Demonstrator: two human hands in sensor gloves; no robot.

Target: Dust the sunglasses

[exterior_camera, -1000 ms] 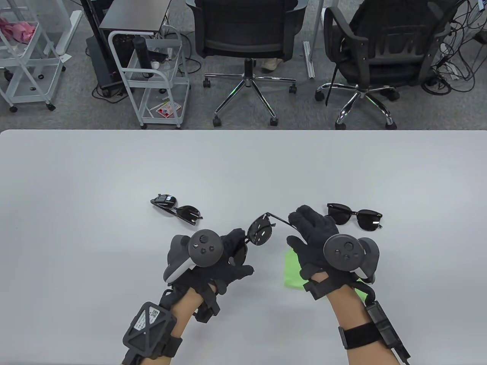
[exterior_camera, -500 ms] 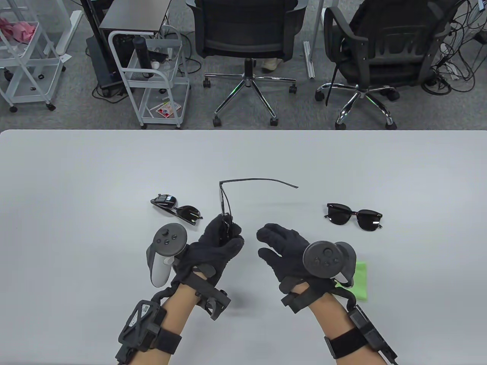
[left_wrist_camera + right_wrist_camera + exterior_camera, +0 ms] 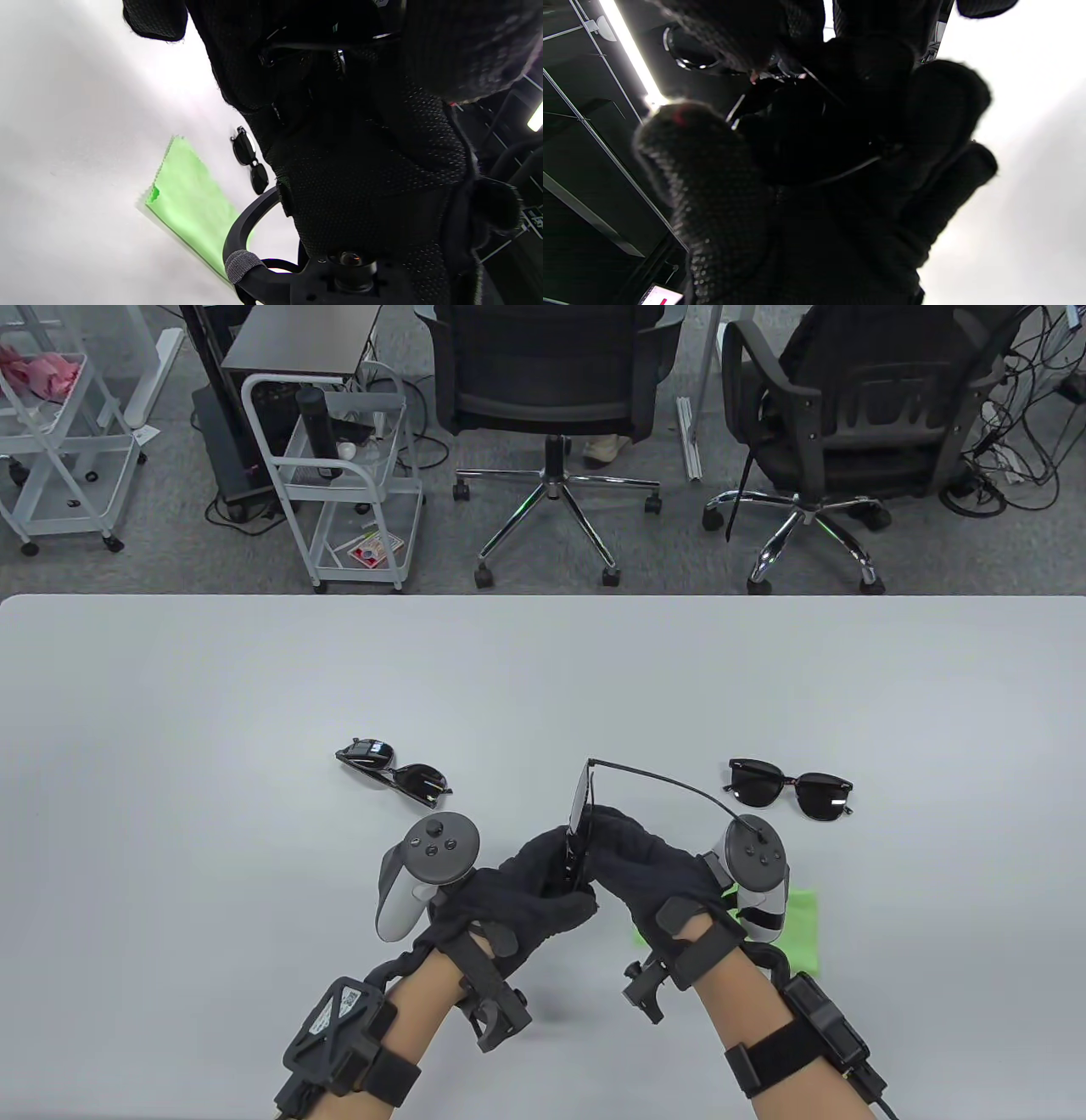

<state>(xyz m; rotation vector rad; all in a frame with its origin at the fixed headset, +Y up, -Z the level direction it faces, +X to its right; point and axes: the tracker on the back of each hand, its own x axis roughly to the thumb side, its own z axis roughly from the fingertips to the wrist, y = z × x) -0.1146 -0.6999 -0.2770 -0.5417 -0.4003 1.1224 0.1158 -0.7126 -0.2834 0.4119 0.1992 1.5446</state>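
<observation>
A thin wire-framed pair of sunglasses (image 3: 582, 813) stands on edge above the table, one temple arm (image 3: 670, 786) spread out to the right. My left hand (image 3: 543, 882) grips its lower lens from the left. My right hand (image 3: 632, 857) closes its fingers on the same frame from the right. In the left wrist view the wire frame (image 3: 322, 45) shows between the dark gloves; in the right wrist view it (image 3: 840, 169) runs through my curled fingers. A green cloth (image 3: 802, 929) lies flat on the table under my right wrist, also visible in the left wrist view (image 3: 191, 199).
Two other dark sunglasses lie on the white table (image 3: 170, 814): one pair (image 3: 394, 776) to the left of my hands, one pair (image 3: 791, 787) to the right, the latter also in the left wrist view (image 3: 251, 161). Office chairs and a white cart (image 3: 339, 475) stand beyond the far edge.
My right hand let go of the temple, then came back and closed on the frame. The left hand turned the glasses onto their edge and shifted right; the hands now meet.
</observation>
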